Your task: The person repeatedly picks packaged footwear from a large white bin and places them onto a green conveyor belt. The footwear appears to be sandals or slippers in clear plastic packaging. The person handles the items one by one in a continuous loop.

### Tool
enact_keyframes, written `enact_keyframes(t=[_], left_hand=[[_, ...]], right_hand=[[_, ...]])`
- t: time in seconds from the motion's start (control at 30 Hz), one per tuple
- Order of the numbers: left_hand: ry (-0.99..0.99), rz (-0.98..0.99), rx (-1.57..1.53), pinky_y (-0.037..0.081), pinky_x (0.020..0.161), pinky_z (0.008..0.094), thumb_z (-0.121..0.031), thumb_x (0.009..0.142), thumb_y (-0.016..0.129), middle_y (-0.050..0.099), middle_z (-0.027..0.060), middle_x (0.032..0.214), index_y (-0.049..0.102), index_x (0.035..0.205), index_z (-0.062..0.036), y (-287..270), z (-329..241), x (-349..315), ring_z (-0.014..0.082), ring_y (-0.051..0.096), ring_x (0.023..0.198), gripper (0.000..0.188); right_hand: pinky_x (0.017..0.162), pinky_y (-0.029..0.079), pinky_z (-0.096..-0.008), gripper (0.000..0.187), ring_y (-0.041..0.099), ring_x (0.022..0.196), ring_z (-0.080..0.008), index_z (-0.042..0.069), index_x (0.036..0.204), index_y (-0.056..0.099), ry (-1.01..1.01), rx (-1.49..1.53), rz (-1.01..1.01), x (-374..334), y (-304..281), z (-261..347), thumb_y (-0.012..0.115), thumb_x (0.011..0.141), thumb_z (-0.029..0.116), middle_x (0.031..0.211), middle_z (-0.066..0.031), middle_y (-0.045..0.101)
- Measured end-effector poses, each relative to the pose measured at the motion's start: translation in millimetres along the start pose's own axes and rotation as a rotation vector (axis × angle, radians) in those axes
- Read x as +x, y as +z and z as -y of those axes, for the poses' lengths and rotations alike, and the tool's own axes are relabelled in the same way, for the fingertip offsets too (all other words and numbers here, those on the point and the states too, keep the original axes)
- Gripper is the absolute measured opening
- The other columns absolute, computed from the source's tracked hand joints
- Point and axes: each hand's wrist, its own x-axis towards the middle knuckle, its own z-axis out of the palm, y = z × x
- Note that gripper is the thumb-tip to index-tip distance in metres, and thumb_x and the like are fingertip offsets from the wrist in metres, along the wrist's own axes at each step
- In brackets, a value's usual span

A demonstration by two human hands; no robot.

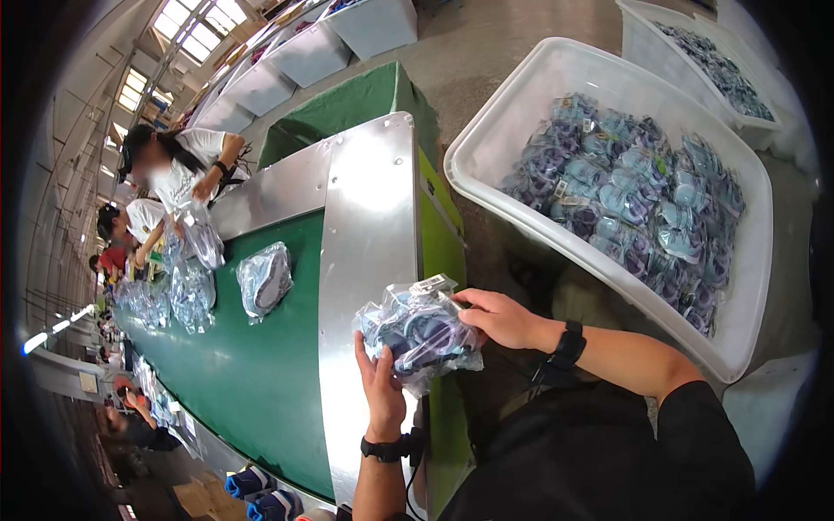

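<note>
Clear bagged shoes (420,334) held between both hands over steel conveyor edge (369,226). Left hand (380,382) grips underneath, fingers up; right hand (502,318) clasps right side, wrist bent inward.

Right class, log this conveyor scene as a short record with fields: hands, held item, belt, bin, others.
left hand: grips the bagged shoes from below
right hand: holds the bag's right end
bagged shoes: clear plastic bag, bluish shoes inside, above the steel rail
conveyor belt: green, carries more bagged shoes
white bin: at right, full of bagged shoes
co-workers: across the belt, handling bags
</note>
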Motion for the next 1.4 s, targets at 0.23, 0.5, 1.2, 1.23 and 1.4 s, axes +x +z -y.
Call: enact_keyframes(t=[0.23,0.5,1.2,1.23,1.4], left_hand=[[0.003,0.03,-0.367,0.05,0.09,0.0247,-0.017,0.105,0.063,0.052,0.0144,0.149,0.01,0.174,-0.0128,35,-3,-14,0.0147,0.06,0.114,0.088],[-0.144,0.119,-0.562,0.041,0.121,0.0435,-0.018,0.101,0.065,0.049,0.0136,0.156,0.022,0.168,-0.0128,61,-8,-18,0.0286,0.049,0.143,0.081],[-0.181,0.354,-0.363,0.059,0.093,0.0366,-0.011,0.109,0.064,0.073,0.0085,0.114,0.059,0.146,-0.002,153,-62,-46,0.0224,0.071,0.105,0.039],[-0.186,0.366,-0.367,0.059,0.093,0.0372,-0.01,0.109,0.063,0.073,0.0088,0.113,0.057,0.147,-0.0026,147,-61,-41,0.0229,0.071,0.105,0.039],[-0.134,0.341,-0.419,0.059,0.092,0.0378,-0.008,0.109,0.062,0.072,0.0096,0.111,0.057,0.146,-0.0031,107,-55,-14,0.0219,0.07,0.101,0.039]], right_hand=[[0.074,0.059,-0.0297,0.045,0.068,0.088,-0.0112,-0.001,0.148,0.055,0.011,0.033,0.017,-17,-23,28,0.055,0.11,0.023,0.114,-0.0073,0.07],[0.099,0.054,-0.0359,0.049,0.068,0.11,-0.0197,-0.003,0.142,0.058,-0.14,-0.18,-0.102,-32,-36,63,0.067,0.107,0.03,0.121,-0.0131,0.071],[0.088,0.054,-0.0445,0.022,0.069,0.097,-0.029,0.007,0.112,0.066,-0.792,-1.668,-0.388,-110,-190,147,0.065,0.092,0.014,0.101,-0.0088,0.067],[0.091,0.054,-0.0459,0.023,0.07,0.101,-0.0301,0.007,0.114,0.067,-0.741,-1.693,-0.415,-115,-225,152,0.065,0.092,0.013,0.105,-0.0092,0.069],[0.112,0.047,-0.0479,0.049,0.062,0.131,-0.0345,0.011,0.136,0.063,-0.301,-1.888,-0.923,-146,-384,151,0.071,0.088,0.008,0.138,-0.016,0.064]])
